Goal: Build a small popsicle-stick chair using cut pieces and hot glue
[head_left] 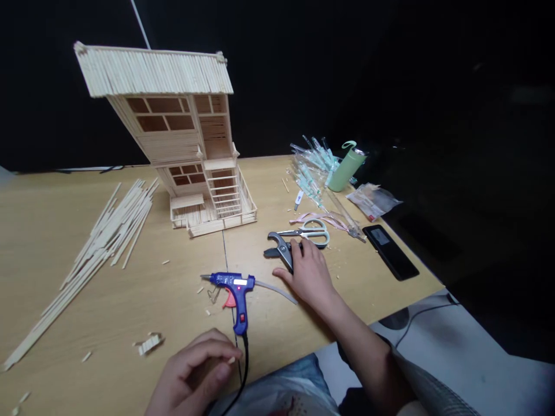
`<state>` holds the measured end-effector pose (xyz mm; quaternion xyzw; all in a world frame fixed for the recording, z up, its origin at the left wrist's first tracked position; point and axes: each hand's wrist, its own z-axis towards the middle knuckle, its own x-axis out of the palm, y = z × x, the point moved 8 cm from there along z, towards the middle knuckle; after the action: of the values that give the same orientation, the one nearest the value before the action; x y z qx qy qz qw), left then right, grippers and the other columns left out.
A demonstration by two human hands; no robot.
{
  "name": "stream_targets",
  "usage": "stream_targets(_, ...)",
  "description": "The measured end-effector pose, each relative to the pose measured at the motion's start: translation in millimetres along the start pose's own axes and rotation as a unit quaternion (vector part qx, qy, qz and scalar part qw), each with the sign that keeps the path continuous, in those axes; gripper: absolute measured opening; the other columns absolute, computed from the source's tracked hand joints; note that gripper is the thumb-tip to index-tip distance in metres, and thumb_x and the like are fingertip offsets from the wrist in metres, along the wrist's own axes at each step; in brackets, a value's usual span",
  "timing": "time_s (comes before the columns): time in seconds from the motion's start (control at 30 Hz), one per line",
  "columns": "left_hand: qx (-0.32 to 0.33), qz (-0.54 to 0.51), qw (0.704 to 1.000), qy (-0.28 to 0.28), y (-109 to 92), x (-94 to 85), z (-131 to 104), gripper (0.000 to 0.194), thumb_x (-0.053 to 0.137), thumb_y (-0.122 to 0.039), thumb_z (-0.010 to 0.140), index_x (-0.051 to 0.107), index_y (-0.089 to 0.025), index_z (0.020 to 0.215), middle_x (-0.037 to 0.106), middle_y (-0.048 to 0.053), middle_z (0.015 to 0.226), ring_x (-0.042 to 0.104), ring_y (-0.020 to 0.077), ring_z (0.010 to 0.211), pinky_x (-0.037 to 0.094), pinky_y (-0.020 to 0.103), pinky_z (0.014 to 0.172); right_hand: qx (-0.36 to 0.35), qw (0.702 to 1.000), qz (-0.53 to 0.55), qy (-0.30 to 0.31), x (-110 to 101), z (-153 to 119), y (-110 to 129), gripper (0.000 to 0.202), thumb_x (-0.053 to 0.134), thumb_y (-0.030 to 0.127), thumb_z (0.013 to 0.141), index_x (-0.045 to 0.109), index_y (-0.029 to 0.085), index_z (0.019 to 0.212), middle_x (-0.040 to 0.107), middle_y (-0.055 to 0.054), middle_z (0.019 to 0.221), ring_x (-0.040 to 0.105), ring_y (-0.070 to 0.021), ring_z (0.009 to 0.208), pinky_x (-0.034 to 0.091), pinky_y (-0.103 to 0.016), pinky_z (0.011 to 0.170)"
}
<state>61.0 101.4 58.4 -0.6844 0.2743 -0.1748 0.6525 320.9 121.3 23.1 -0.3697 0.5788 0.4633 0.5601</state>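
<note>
My left hand (195, 370) is at the front of the table, pinching a short cut piece of wooden stick (232, 360) between thumb and forefinger. My right hand (312, 274) lies over the dark handles of a grey hand cutter (282, 249), fingers curled on it and thumb at its near side. White-handled scissors (315, 225) lie just beyond the cutter. Between my hands a blue hot glue gun (236, 284) rests on its side, nozzle to the left, a glue stick out of its back. Its red light is lit.
A two-storey model house of wooden sticks (186, 133) stands at the back. Loose sticks (104, 242) are piled at left; a small stick panel (150, 344) lies nearer. Glue sticks (310, 167), a green bottle (347, 169), a plastic bag (373, 201) and a black phone (390, 252) sit at right.
</note>
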Motion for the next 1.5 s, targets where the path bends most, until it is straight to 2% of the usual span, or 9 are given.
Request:
stream_targets(0.17,-0.020,0.014,0.999,-0.034,12,-7.3,2,0.025,0.067,-0.046,0.091,0.081,-0.026,0.086,0.075,0.007,0.081,0.070,0.0191,0.077,0.056,0.023,0.070,-0.014,0.999,0.029,-0.008,-32,65,-35,0.035,0.056,0.037,0.102,0.068,0.019,0.129,0.073,-0.016,0.117,0.068,-0.0285,0.106,0.050,-0.036,0.090)
stream_targets(0.37,-0.028,-0.019,0.996,-0.088,26,-20.4,-3,0.018,0.069,-0.040,0.091,0.081,-0.026,0.090,0.075,0.006,0.092,0.069,0.0182,0.085,0.054,0.023,0.074,-0.033,0.999,0.028,0.015,-32,169,-79,0.032,0.067,0.026,0.093,0.073,0.010,0.120,0.071,-0.015,0.114,0.068,-0.0172,0.087,0.044,-0.026,0.076)
stream_targets(0.53,-0.059,-0.102,0.985,-0.129,38,-21.0,-15,0.017,0.073,-0.039,0.089,0.081,-0.024,0.089,0.074,0.006,0.089,0.066,0.0149,0.077,0.050,0.021,0.066,-0.057,0.997,0.046,0.033,-4,181,-94,0.027,0.076,0.029,0.082,0.075,0.014,0.104,0.068,-0.017,0.109,0.067,-0.0279,0.089,0.049,-0.037,0.079)
stream_targets(0.7,-0.092,-0.168,0.972,-0.137,43,-11.5,-17,0.016,0.077,-0.038,0.085,0.082,-0.023,0.088,0.076,0.006,0.087,0.064,0.0122,0.071,0.048,0.020,0.063,-0.059,0.994,0.097,0.004,-10,182,-97,0.018,0.072,0.021,0.079,0.059,0.022,0.067,0.062,-0.012,0.079,0.064,-0.0345,0.092,0.047,-0.051,0.088)
stream_targets(0.83,-0.089,-0.179,0.962,-0.184,46,-20.1,-23,0.015,0.081,-0.036,0.081,0.083,-0.023,0.087,0.078,0.007,0.089,0.068,0.0143,0.077,0.052,0.022,0.069,-0.041,0.982,0.165,-0.087,-42,149,-76,0.012,0.059,0.025,0.089,0.054,0.024,0.079,0.058,-0.007,0.073,0.064,-0.0317,0.088,0.045,-0.053,0.088)
stream_targets(0.97,-0.072,-0.177,0.955,-0.225,53,-32.2,-35,0.016,0.081,-0.038,0.081,0.083,-0.023,0.086,0.078,0.007,0.088,0.067,0.0135,0.074,0.052,0.020,0.066,-0.082,0.945,0.286,-0.140,-67,44,-4,0.018,0.038,0.038,0.104,0.047,0.025,0.114,0.061,-0.002,0.082,0.064,-0.0204,0.075,0.051,-0.037,0.074)
stream_targets(1.07,-0.064,-0.198,0.949,-0.237,55,-34.3,-41,0.015,0.079,-0.038,0.083,0.083,-0.025,0.088,0.077,0.004,0.086,0.064,0.0102,0.068,0.049,0.017,0.061,-0.121,0.841,0.527,0.010,-54,-43,71,0.016,0.049,0.038,0.105,0.054,0.025,0.113,0.055,0.003,0.074,0.054,-0.0144,0.060,0.044,-0.027,0.056)
stream_targets(1.17,-0.037,-0.205,0.950,-0.234,47,-33.2,-44,0.010,0.078,-0.034,0.086,0.082,-0.025,0.088,0.075,0.002,0.084,0.063,0.0089,0.068,0.049,0.017,0.063,-0.156,0.817,0.538,0.133,-40,-97,129,0.013,0.050,0.033,0.106,0.059,0.025,0.107,0.056,0.004,0.072,0.050,-0.0112,0.056,0.038,-0.024,0.051)
stream_targets(1.5,0.016,-0.163,0.957,-0.240,33,-32.7,-48,0.010,0.073,-0.026,0.090,0.079,-0.021,0.083,0.070,0.002,0.079,0.062,0.0128,0.075,0.049,0.022,0.069,-0.212,0.814,0.521,0.148,-38,-104,154,0.016,0.050,0.030,0.104,0.064,0.023,0.102,0.071,0.000,0.086,0.063,-0.0136,0.067,0.047,-0.025,0.060)
